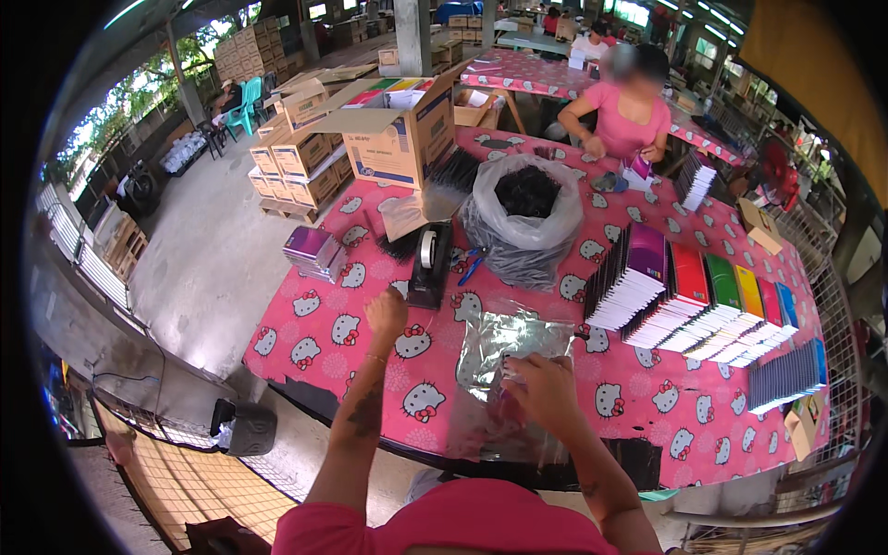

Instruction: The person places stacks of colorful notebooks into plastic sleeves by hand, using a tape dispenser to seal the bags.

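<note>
Under the right hand [548,390] grip lies a clear plastic bag [509,347].

Pink short sleeves; tattooed left forearm [368,407]; thin bracelet [375,357].

Daylight is flooding in from the open side at upper left, where the trees are blowing out to near white. The floor [199,250] there is looking pale and washed. The table [647,407] is sitting in even, soft shade, its pink cloth staying vivid, with only faint shadows under the stacks. Glare is glinting off the clear bag [513,347] and off the sack [527,227]. The fisheye is bending straight edges toward the rim, and a black vignette is ringing the frame. Far corners are smearing; a co-worker's face is blurred.
</note>
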Motion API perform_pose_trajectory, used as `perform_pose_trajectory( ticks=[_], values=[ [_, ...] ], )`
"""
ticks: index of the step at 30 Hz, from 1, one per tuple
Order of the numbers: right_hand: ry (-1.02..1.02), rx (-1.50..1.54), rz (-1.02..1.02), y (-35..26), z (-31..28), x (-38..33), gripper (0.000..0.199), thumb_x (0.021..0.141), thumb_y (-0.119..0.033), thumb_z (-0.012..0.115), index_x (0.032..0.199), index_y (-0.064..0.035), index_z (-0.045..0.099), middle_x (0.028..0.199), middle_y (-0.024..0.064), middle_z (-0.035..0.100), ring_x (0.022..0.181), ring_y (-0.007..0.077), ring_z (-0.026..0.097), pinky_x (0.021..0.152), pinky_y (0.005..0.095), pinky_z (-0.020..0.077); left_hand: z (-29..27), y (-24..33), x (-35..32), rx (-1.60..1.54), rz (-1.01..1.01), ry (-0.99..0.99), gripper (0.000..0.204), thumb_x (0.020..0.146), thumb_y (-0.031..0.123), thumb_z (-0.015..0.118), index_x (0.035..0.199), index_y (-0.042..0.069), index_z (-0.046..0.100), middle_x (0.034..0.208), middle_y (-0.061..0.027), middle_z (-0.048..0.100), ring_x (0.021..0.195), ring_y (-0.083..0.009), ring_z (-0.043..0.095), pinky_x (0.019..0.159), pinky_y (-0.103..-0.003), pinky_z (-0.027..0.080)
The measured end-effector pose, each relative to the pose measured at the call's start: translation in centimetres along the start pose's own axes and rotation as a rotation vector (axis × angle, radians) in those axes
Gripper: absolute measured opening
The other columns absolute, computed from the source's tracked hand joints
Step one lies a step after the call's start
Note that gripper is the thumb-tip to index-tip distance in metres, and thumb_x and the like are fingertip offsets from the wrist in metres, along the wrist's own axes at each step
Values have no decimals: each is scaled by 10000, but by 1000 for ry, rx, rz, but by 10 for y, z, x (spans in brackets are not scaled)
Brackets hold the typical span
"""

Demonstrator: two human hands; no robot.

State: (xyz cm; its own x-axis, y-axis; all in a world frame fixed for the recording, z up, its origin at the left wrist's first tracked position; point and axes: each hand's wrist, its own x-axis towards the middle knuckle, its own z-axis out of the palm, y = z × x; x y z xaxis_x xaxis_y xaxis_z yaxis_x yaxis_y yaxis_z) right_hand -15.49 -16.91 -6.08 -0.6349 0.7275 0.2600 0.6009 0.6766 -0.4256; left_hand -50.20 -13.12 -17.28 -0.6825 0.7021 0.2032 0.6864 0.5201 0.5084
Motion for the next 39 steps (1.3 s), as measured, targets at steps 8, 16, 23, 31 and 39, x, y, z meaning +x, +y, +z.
perform_pose_trajectory(
  ticks=[8,16,23,31,39],
  values=[
    [23,-16,-2,-3,-5,7,389,843,-373,694,1127,-108,703,936,66,694,910,247,661,895,429,400,-56,85,-87,-900,596,-871,241,851,-13,707,1080,58,702,1005,-81,651,973,-129,619,819,-297,502],
    [169,81,14,29,-33,-6,563,717,-396,819,1144,-86,620,1090,107,634,1029,308,576,901,448,408,-57,107,-87,-701,963,-651,209,811,33,752,993,136,756,1196,-75,547,1178,-243,515,944,-361,430],
    [-32,265,-201,102,29,-34,618,670,-358,863,1198,-129,638,1399,147,480,1355,324,397,1107,476,278,-25,147,-102,-614,1176,-403,178,758,127,804,923,172,759,1392,-141,479,1324,-373,410,1066,-483,349],
    [-49,365,-208,91,39,-38,583,792,-361,793,1309,-146,627,1596,146,242,1470,315,253,1169,484,237,3,156,-129,-568,718,-459,670,823,195,779,1418,177,471,1483,-186,391,1384,-398,364,1090,-497,367],
    [-136,972,267,128,56,17,467,831,-170,786,1240,-36,604,1267,72,578,1101,179,587,887,321,504,3,124,-110,-582,245,-1198,653,926,225,700,1491,97,398,1370,-109,558,1298,-160,499,999,-310,474]
  ],
)
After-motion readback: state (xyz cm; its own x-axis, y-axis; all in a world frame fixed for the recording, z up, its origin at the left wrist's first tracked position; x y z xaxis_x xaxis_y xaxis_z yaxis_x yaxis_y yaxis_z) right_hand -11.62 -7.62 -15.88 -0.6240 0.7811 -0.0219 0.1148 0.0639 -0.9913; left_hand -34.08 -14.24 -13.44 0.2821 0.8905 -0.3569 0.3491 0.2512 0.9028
